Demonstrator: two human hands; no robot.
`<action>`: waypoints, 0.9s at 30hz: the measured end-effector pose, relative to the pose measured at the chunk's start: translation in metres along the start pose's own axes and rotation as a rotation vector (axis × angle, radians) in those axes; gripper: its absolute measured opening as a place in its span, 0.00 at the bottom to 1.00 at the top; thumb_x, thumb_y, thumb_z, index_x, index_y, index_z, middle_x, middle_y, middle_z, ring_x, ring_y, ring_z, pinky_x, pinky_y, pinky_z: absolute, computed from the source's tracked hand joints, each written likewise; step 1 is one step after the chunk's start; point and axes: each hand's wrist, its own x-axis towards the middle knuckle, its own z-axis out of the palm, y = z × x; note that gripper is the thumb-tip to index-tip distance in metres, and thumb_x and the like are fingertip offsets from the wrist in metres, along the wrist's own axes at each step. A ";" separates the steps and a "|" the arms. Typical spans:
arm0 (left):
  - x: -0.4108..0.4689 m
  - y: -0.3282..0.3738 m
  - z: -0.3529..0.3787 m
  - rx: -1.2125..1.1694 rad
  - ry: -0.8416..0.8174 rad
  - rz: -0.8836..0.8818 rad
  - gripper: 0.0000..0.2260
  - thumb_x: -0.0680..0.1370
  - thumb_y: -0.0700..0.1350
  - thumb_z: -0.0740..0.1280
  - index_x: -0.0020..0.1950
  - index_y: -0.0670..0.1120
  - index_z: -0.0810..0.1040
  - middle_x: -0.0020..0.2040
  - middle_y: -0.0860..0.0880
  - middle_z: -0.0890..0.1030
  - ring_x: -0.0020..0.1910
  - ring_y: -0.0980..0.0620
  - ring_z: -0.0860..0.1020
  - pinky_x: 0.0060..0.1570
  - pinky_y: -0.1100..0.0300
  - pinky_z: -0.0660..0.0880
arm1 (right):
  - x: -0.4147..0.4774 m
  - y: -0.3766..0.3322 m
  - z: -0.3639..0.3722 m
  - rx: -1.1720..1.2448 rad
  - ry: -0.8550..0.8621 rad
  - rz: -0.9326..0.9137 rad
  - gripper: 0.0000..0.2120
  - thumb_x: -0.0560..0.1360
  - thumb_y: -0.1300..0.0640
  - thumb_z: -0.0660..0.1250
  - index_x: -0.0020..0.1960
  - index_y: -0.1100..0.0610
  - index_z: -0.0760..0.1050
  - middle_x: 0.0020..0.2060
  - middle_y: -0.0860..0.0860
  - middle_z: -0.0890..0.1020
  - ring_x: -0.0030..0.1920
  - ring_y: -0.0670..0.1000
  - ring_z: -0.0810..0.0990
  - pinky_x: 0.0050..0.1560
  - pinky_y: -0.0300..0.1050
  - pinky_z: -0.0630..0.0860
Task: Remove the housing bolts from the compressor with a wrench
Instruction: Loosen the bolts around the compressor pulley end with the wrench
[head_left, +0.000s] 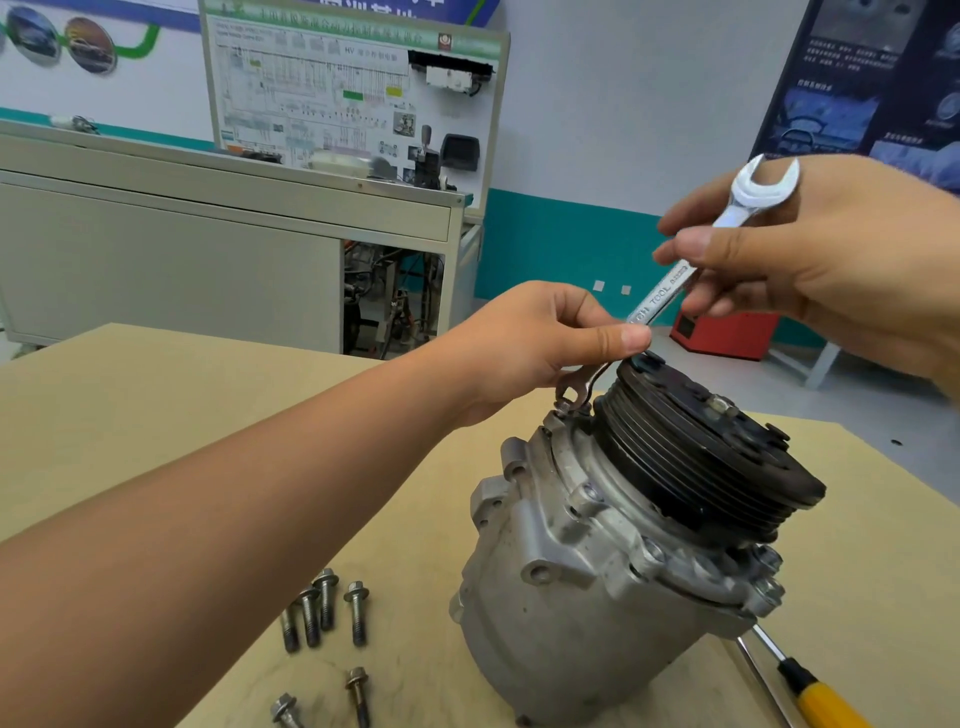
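A grey aluminium compressor with a black ribbed pulley stands tilted on the tan table. A silver double open-end wrench slants from its lower jaw, set on a housing bolt at the compressor's far flange, up to its free jaw at upper right. My left hand pinches the lower shaft of the wrench near the bolt. My right hand grips the upper shaft just below the free jaw. Several removed bolts lie on the table left of the compressor.
A yellow-handled screwdriver lies at the compressor's lower right. Behind the table stand a grey cabinet with a wiring-diagram board and a red box on the floor.
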 end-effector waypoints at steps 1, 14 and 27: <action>0.000 0.000 0.000 0.007 0.001 -0.002 0.09 0.69 0.46 0.72 0.35 0.46 0.73 0.36 0.47 0.75 0.35 0.52 0.71 0.38 0.60 0.70 | 0.000 -0.002 -0.004 -0.065 -0.006 -0.004 0.13 0.59 0.52 0.72 0.42 0.54 0.79 0.32 0.52 0.84 0.28 0.46 0.81 0.29 0.33 0.76; 0.005 0.000 0.003 0.019 0.060 -0.067 0.12 0.71 0.45 0.74 0.33 0.46 0.72 0.40 0.43 0.78 0.41 0.48 0.76 0.44 0.55 0.73 | 0.044 -0.040 -0.032 -0.643 -0.359 0.436 0.30 0.56 0.30 0.64 0.31 0.57 0.82 0.19 0.48 0.64 0.19 0.46 0.61 0.19 0.36 0.61; 0.010 0.010 -0.003 0.032 -0.178 -0.080 0.09 0.68 0.51 0.68 0.44 0.49 0.83 0.41 0.54 0.84 0.39 0.57 0.79 0.39 0.63 0.77 | 0.044 -0.044 -0.034 -1.121 -0.481 0.084 0.15 0.59 0.32 0.62 0.35 0.40 0.79 0.29 0.40 0.79 0.33 0.40 0.76 0.34 0.42 0.65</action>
